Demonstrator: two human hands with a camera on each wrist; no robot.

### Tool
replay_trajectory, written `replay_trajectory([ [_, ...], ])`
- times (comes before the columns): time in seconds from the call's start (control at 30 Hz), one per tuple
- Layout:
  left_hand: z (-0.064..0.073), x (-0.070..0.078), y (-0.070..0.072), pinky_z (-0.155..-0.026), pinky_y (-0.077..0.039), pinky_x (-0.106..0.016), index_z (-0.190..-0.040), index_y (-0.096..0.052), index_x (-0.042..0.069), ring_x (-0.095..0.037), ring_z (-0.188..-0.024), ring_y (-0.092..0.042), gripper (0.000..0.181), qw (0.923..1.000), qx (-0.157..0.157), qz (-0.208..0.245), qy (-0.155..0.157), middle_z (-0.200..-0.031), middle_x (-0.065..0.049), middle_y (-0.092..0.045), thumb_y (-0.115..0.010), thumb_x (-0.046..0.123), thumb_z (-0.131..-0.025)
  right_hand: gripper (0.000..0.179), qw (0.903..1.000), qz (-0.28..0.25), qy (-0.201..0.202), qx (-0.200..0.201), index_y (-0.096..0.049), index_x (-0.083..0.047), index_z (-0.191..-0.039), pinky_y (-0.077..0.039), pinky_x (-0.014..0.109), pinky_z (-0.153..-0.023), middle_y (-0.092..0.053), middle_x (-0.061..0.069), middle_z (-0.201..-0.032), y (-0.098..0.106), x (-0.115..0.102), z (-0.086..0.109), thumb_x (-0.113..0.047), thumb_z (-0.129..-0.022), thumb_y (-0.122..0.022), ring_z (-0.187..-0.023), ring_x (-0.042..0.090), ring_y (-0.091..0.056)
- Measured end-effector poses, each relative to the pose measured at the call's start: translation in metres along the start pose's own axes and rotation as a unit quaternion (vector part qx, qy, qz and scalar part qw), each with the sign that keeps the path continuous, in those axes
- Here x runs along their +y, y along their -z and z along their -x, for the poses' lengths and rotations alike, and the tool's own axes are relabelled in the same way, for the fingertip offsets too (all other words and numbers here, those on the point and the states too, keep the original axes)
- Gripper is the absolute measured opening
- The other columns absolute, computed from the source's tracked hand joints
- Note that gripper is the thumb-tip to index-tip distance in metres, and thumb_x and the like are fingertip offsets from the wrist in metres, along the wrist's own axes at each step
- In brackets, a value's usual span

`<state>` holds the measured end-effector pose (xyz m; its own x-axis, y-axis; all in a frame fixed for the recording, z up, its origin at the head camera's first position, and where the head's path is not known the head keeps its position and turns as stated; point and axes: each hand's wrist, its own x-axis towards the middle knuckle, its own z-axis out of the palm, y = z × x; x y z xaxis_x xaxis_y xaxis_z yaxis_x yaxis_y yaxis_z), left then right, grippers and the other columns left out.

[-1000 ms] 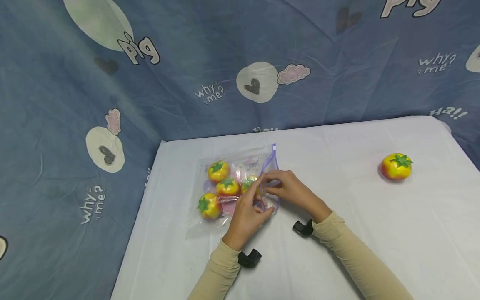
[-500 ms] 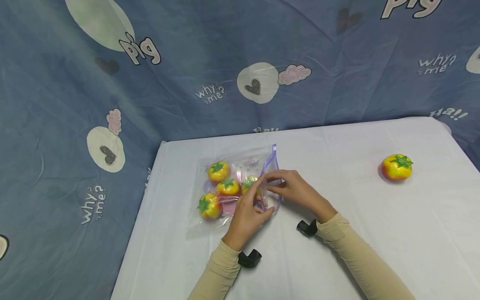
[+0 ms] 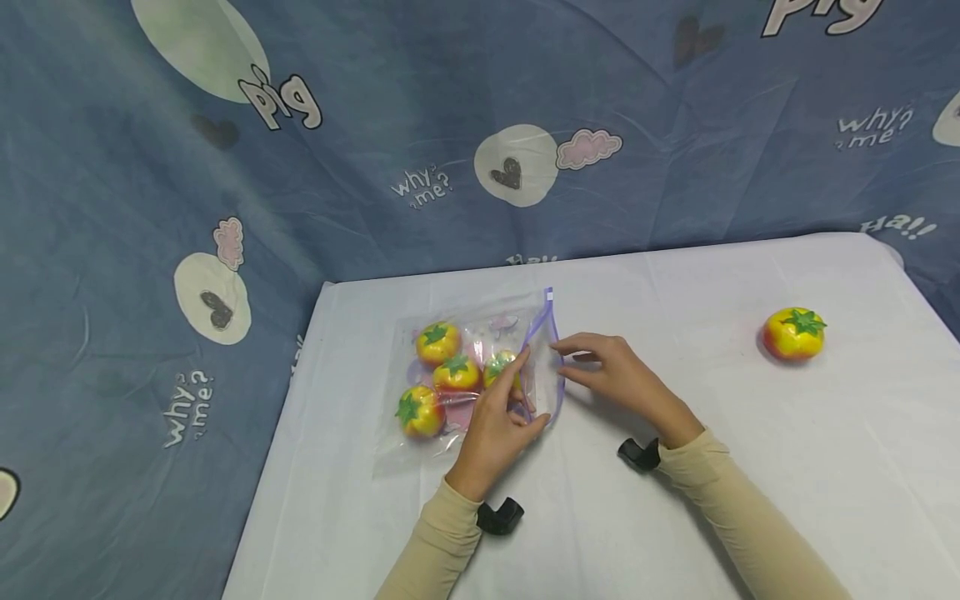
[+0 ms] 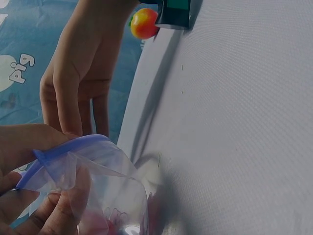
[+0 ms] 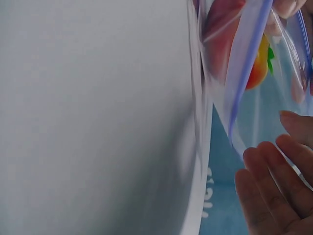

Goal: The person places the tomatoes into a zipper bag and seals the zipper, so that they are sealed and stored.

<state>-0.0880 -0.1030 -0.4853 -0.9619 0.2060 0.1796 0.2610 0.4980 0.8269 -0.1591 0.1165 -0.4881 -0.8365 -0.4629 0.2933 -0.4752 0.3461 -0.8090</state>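
Observation:
A clear zipper bag [image 3: 405, 333] with a purple edge lies on the white table, its mouth facing right and held apart. Inside are several yellow-and-red toy fruits [image 3: 420, 412] with green leafy tops. My left hand [image 3: 495, 425] pinches the bag's mouth; in the left wrist view its fingers [image 4: 63, 210] show through the clear plastic. Just right of the purple edge is my right hand [image 3: 618, 371], fingers loosely bent and holding nothing. The right wrist view shows those fingers [image 5: 269, 186] spread close to the rim; whether they touch it I cannot tell.
Another yellow-and-red toy fruit [image 3: 793, 335] sits alone toward the right of the table [image 3: 675, 308]. A blue printed curtain [image 3: 420, 83] hangs behind the table and along its left side. Each wrist carries a small black camera mount [image 3: 501, 517].
My right hand has let go of the bag's edge and shifted a little to the right. The left hand, the bag and the toy fruits stay in place.

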Motion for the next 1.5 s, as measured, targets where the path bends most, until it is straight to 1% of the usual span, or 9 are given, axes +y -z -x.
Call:
replay_trajectory([
  [0.27,0.0,0.0,-0.001,-0.063,-0.06,-0.018,-0.158,-0.042,0.018,-0.022,-0.078,-0.064,0.095,1.0,-0.001,0.001,0.0,-0.093,-0.009,-0.059,-0.087,-0.001,-0.078,0.037,0.9966,0.074,0.004,0.037,-0.074,0.001,-0.12,-0.057,0.052,-0.1,-0.075,0.017,-0.121,0.017,0.002,0.011,-0.002,-0.084,-0.082,-0.116,0.037,-0.07],
  [0.37,0.0,0.0,-0.001,-0.063,-0.06,-0.019,-0.158,-0.042,0.017,-0.023,-0.078,-0.064,0.094,1.0,-0.002,0.005,-0.003,-0.093,-0.01,-0.059,-0.087,-0.002,-0.078,0.038,0.9942,0.091,0.002,0.057,-0.075,-0.001,-0.119,-0.056,0.05,-0.101,-0.076,0.015,-0.12,0.023,0.003,0.016,-0.002,-0.083,-0.084,-0.117,0.036,-0.07],
  [0.43,0.0,0.0,-0.001,-0.062,-0.06,-0.019,-0.158,-0.041,0.016,-0.024,-0.078,-0.064,0.094,1.0,-0.003,0.008,-0.004,-0.093,-0.01,-0.059,-0.086,-0.003,-0.078,0.038,0.9926,0.099,0.001,0.071,-0.075,-0.003,-0.118,-0.055,0.044,-0.102,-0.076,0.013,-0.119,0.027,0.004,0.02,-0.002,-0.082,-0.084,-0.116,0.034,-0.07],
  [0.5,0.0,0.0,-0.001,-0.062,-0.06,-0.019,-0.158,-0.041,0.015,-0.024,-0.079,-0.064,0.094,0.9999,-0.004,0.01,-0.004,-0.093,-0.01,-0.058,-0.086,-0.003,-0.077,0.038,0.991,0.105,-0.002,0.083,-0.076,-0.005,-0.118,-0.053,0.032,-0.104,-0.077,0.011,-0.119,0.032,0.005,0.024,-0.002,-0.082,-0.085,-0.116,0.033,-0.07],
  [0.63,0.0,0.0,-0.001,-0.062,-0.06,-0.019,-0.159,-0.041,0.016,-0.025,-0.08,-0.063,0.095,0.9999,-0.005,0.015,-0.003,-0.095,-0.01,-0.058,-0.086,-0.004,-0.077,0.039,0.9886,0.113,-0.006,0.099,-0.076,-0.008,-0.119,-0.042,0.008,-0.104,-0.077,0.011,-0.119,0.043,0.007,0.03,-0.003,-0.081,-0.085,-0.115,0.033,-0.07],
  [0.73,0.0,0.0,-0.002,-0.062,-0.06,-0.019,-0.159,-0.04,0.018,-0.024,-0.081,-0.062,0.096,0.9998,-0.005,0.018,-0.002,-0.097,-0.01,-0.057,-0.086,-0.004,-0.077,0.041,0.9878,0.113,-0.008,0.107,-0.075,-0.008,-0.12,-0.036,0.001,-0.104,-0.076,0.012,-0.12,0.052,0.007,0.034,-0.002,-0.081,-0.085,-0.115,0.034,-0.069],
  [1.1,-0.001,0.001,0.0,-0.062,-0.06,-0.018,-0.16,-0.039,0.021,-0.021,-0.08,-0.062,0.098,0.9999,-0.004,0.016,-0.001,-0.096,-0.01,-0.058,-0.086,-0.004,-0.078,0.045,0.9804,0.141,-0.044,0.131,-0.073,-0.012,-0.125,-0.029,-0.003,-0.104,-0.074,0.01,-0.125,0.082,0.009,0.048,-0.007,-0.082,-0.086,-0.12,0.032,-0.065],
  [1.4,0.0,0.001,0.0,-0.062,-0.06,-0.018,-0.16,-0.04,0.021,-0.023,-0.075,-0.063,0.098,0.9998,-0.003,0.021,0.001,-0.095,-0.011,-0.058,-0.085,-0.005,-0.078,0.049,0.9708,0.172,-0.07,0.152,-0.072,-0.007,-0.126,-0.026,-0.006,-0.104,-0.071,0.013,-0.129,0.101,0.017,0.066,-0.003,-0.079,-0.086,-0.12,0.038,-0.061],
  [1.5,0.001,0.001,0.0,-0.062,-0.06,-0.018,-0.16,-0.04,0.021,-0.023,-0.074,-0.063,0.097,0.9998,-0.002,0.019,0.002,-0.095,-0.011,-0.057,-0.086,-0.005,-0.078,0.05,0.9669,0.188,-0.073,0.156,-0.071,-0.005,-0.127,-0.025,-0.003,-0.105,-0.069,0.016,-0.132,0.107,0.021,0.073,-0.002,-0.079,-0.086,-0.123,0.04,-0.061],
])
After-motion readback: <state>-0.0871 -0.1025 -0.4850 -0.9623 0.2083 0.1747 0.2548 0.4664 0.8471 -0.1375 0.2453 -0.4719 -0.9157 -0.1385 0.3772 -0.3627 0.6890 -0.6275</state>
